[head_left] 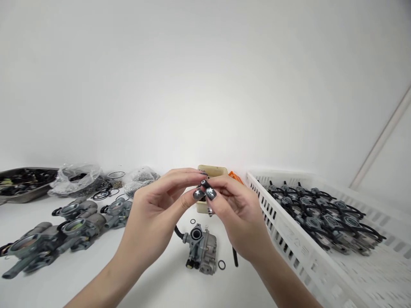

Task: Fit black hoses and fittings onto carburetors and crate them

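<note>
In front of me, my left hand (pixel 154 209) and my right hand (pixel 240 211) meet with their fingertips pinched together. Between the thumbs and fingers is the end of a black rubber hose (pixel 204 183), its round hole facing me. Both hands seem to grip this end; anything smaller between the fingers is hidden. A black strip (pixel 235 257) shows below my right hand, and I cannot tell whether it belongs to the same hose. Beneath the hands a grey metal carburetor (pixel 205 250) lies on the white table, with a black O-ring (pixel 221 265) beside it and a smaller ring (pixel 193 221) behind.
Several carburetors (pixel 77 226) lie at left. Behind them are a metal tray (pixel 22 199) of black parts, plastic bags (pixel 75 179) and loose rings (pixel 105 192). A beige bin (pixel 212 170) and an orange object (pixel 236 176) stand behind my hands. At right, a white crate (pixel 298 252) holds more carburetors.
</note>
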The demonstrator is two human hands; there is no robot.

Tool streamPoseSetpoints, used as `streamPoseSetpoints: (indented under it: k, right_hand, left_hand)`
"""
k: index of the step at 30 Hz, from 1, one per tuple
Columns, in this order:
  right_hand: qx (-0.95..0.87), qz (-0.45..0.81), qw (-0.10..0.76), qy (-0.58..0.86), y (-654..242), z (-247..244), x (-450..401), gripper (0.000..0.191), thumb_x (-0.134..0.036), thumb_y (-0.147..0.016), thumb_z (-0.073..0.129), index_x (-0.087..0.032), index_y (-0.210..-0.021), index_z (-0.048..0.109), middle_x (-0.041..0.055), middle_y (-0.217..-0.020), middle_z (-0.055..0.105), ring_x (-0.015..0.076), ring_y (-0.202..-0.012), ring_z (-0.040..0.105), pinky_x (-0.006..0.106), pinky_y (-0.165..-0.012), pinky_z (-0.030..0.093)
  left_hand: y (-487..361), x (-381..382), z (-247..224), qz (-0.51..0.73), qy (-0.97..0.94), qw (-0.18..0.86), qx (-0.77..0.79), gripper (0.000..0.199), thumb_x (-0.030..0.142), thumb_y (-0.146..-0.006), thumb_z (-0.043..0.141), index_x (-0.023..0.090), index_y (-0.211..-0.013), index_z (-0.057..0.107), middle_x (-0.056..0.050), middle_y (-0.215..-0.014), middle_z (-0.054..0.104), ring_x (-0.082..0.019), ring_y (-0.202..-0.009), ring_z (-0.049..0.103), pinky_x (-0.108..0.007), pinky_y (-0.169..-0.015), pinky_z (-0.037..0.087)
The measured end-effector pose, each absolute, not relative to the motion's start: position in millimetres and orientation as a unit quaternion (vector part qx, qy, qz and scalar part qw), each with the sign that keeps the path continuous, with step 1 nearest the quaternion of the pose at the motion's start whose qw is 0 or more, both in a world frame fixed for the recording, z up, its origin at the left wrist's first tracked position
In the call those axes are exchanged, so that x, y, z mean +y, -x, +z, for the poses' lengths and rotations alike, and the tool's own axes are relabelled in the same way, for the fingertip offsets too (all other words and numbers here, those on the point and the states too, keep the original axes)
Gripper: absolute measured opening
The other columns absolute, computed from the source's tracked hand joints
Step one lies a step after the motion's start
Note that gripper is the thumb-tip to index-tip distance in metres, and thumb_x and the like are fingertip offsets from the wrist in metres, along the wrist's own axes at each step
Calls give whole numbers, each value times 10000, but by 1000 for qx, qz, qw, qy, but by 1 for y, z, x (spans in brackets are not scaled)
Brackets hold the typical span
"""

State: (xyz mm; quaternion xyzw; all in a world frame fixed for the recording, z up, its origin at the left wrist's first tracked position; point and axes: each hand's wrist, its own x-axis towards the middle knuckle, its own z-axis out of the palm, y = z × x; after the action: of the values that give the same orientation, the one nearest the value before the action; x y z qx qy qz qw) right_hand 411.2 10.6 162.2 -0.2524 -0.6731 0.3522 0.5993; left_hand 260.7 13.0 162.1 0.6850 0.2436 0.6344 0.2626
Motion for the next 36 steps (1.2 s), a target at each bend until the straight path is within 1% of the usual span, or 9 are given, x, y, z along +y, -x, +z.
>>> streamPoseSetpoints:
  k: [5,8,11,18,25,30,36]
  right_hand:
    - [-675,317,607,275,-412,163,10,114,-173,-794,522,-203,-804,632,-22,-642,536,111,-587,491,232,-483,387]
    - [-686,318,595,273,-414,163,11,134,-166,-805,488,-208,-809,615,-29,-622,508,106,-562,460,229,-467,359]
    - [-688,315,589,283,-414,162,9,134,-167,-819,482,-208,-808,610,-38,-598,471,97,-527,416,225,-445,330]
    - [-680,292,610,284,-411,164,6,128,-124,-795,505,-195,-758,604,-66,-544,417,56,-438,298,201,-372,234]
    - [-676,277,626,272,-410,164,7,175,-77,-772,497,-202,-786,620,-72,-543,410,49,-426,263,205,-347,189]
    - [-676,268,635,262,-409,163,5,182,-69,-770,500,-217,-770,607,-73,-532,409,54,-425,287,204,-350,216]
    - [-669,276,642,253,-406,159,7,185,-87,-784,510,-226,-828,624,-74,-511,411,67,-424,305,214,-365,256]
  left_hand:
    - [-264,14,160,624,-684,285,250,199,210,-867,648,339,-985,742,25,-1053,716,-101,-962,669,-117,-793,559]
    - [-265,13,160,621,-681,291,257,185,211,-868,644,321,-974,748,7,-1032,720,-121,-947,669,-159,-799,570]
    - [-266,12,161,628,-681,274,260,170,212,-857,657,305,-961,753,-1,-1014,723,-132,-939,667,-180,-798,568]
    - [-268,10,158,640,-673,257,268,168,213,-837,682,320,-943,757,14,-978,730,-123,-914,667,-174,-776,557]
    - [-270,9,158,644,-666,275,256,195,200,-842,680,351,-938,757,45,-1000,733,-95,-941,664,-140,-804,546]
    - [-277,6,154,655,-635,332,240,207,194,-852,667,361,-938,755,48,-1038,723,-94,-976,662,-131,-804,546]
    - [-287,7,150,652,-571,463,184,147,237,-848,675,340,-933,737,28,-1083,703,-128,-1020,660,-178,-841,554]
